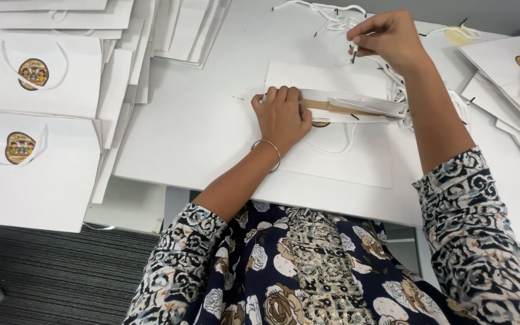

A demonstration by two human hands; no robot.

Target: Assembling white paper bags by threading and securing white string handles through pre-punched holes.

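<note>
We press our left hand [281, 114] flat, fingers together, on the flat white paper bag [332, 129], whose folded top runs rightward from them, while our right hand [386, 37], beyond it, pinches a black-tipped white cord [354, 51].

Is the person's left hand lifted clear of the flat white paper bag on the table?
No, the left hand presses flat on the flat white paper bag, holding down its folded top edge, while the right hand pinches a white cord above.
</note>
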